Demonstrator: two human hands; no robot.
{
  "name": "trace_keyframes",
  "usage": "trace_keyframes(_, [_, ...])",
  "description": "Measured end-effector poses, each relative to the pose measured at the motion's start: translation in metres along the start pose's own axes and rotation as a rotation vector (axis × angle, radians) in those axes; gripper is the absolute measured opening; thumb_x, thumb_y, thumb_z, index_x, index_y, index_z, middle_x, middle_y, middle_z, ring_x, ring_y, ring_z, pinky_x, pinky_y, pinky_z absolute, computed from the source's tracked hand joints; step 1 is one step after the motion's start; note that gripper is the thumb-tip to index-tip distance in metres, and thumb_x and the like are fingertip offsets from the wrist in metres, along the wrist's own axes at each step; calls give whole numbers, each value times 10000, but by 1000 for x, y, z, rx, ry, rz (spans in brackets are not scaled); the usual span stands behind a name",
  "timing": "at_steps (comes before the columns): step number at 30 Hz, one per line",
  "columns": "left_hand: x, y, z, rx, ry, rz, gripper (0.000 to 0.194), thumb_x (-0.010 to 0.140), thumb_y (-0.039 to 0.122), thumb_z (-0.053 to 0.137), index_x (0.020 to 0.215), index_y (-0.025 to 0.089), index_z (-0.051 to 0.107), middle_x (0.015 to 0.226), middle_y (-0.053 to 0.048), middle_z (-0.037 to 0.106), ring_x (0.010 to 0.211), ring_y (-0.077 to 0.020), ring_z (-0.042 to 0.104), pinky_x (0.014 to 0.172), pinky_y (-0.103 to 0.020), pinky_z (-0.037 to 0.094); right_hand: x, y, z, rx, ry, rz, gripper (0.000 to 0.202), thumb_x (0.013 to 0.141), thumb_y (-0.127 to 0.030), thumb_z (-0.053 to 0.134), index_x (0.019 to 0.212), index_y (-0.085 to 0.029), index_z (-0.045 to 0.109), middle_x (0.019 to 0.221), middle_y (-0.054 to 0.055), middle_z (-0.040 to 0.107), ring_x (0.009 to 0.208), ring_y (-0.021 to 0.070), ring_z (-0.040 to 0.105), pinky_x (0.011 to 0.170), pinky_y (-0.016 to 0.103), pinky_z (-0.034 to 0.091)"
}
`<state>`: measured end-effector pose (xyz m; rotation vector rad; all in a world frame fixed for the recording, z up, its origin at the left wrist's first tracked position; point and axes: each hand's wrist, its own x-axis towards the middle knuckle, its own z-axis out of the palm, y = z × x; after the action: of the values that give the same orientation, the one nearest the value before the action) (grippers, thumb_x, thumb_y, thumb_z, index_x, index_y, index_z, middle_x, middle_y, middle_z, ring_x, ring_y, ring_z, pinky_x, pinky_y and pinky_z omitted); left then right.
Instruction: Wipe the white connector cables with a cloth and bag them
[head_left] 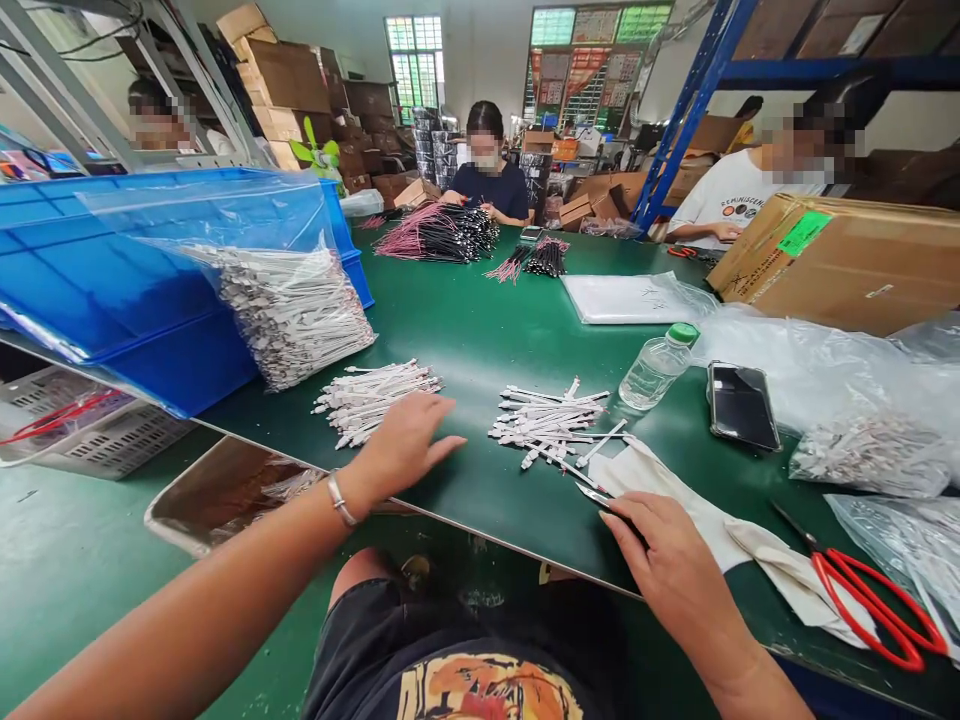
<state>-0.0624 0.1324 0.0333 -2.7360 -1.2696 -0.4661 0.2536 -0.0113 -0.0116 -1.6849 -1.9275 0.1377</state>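
Observation:
My left hand (pixel 409 440), a bracelet on its wrist, is stretched over the table's near edge with thumb and fingers apart; I see nothing held in it. Just beyond it lies a pile of short white cables (pixel 379 395) with small connectors. My right hand (pixel 664 545) grips a small pointed metal tool (pixel 594 494), whose exact kind I cannot make out. Its tip is close to a loose white cable at the edge of a second cable pile (pixel 547 420). A pale cloth (pixel 682 490) lies beside and partly behind my right hand.
Red-handled scissors (pixel 862 590), a phone (pixel 742 405) and a water bottle (pixel 656 368) are on the right. A bag of white cables (pixel 296 310) leans against blue bins (pixel 150 290). Past a stack of clear bags (pixel 637 298), co-workers sit near black-and-pink cables (pixel 442 235) and a carton (pixel 847 260).

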Motion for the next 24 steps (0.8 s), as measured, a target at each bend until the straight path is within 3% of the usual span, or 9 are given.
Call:
trace_keyframes(2, [19, 28, 8, -116, -73, 48, 354, 863, 340, 473, 1165, 162, 526, 1175, -118, 570, 1085, -249, 497, 944, -393, 375, 2, 10, 8, -114, 46, -51, 259, 874, -356, 482, 1013, -188, 622, 1037, 106, 605, 1024, 261, 529, 908, 444, 423])
trace_keyframes(5, [65, 56, 19, -207, -294, 52, 395, 848, 297, 467, 1219, 165, 493, 1267, -114, 519, 1188, -255, 432, 1003, -393, 327, 2, 20, 17, -240, 87, -100, 274, 883, -318, 463, 1094, -200, 593, 1164, 104, 570, 1118, 284, 482, 928, 469, 406])
trace_keyframes(8, [115, 63, 33, -234, -447, 43, 561, 755, 327, 566, 1275, 154, 448, 1298, -124, 502, 1187, -264, 450, 976, -353, 363, 0, 25, 22, -309, 123, -147, 305, 889, -312, 454, 1152, -201, 560, 1226, 91, 557, 1165, 286, 458, 942, 472, 398])
trace_keyframes(11, [150, 65, 46, -245, -562, 15, 686, 636, 302, 658, 1272, 146, 455, 1256, -129, 541, 1108, -271, 517, 885, -321, 429, 4, 21, 20, -347, 129, -191, 361, 878, -355, 480, 1179, -166, 547, 1224, 103, 572, 1170, 292, 461, 948, 468, 397])
trace_keyframes(15, [164, 74, 54, -281, -679, -26, 481, 607, 200, 675, 1080, 161, 592, 991, -71, 662, 873, -217, 606, 721, -281, 470, 29, 1, 16, -312, -8, -261, 416, 878, -366, 487, 1219, -132, 530, 1274, 106, 546, 1211, 276, 431, 1003, 440, 369])
trace_keyframes(19, [162, 76, 52, -346, -753, -66, 177, 768, 267, 619, 881, 131, 616, 800, -18, 633, 708, -139, 589, 654, -281, 479, 70, -12, 21, -216, -169, -303, 484, 873, -398, 483, 1263, -112, 500, 1342, 130, 480, 1265, 284, 378, 1058, 453, 307])
trace_keyframes(22, [160, 66, 50, -397, -727, -131, 219, 847, 331, 541, 877, 121, 594, 793, -10, 606, 674, -115, 567, 636, -281, 478, 91, -9, 32, -180, -229, -329, 555, 846, -469, 496, 1283, -126, 487, 1382, 134, 429, 1297, 292, 337, 1074, 461, 283])
trace_keyframes(24, [157, 57, 50, -439, -688, -185, 218, 819, 328, 572, 910, 130, 589, 753, 1, 604, 619, -107, 550, 586, -255, 454, 95, -3, 39, -167, -248, -326, 581, 842, -505, 480, 1298, -146, 476, 1384, 132, 427, 1302, 294, 332, 1066, 473, 294])
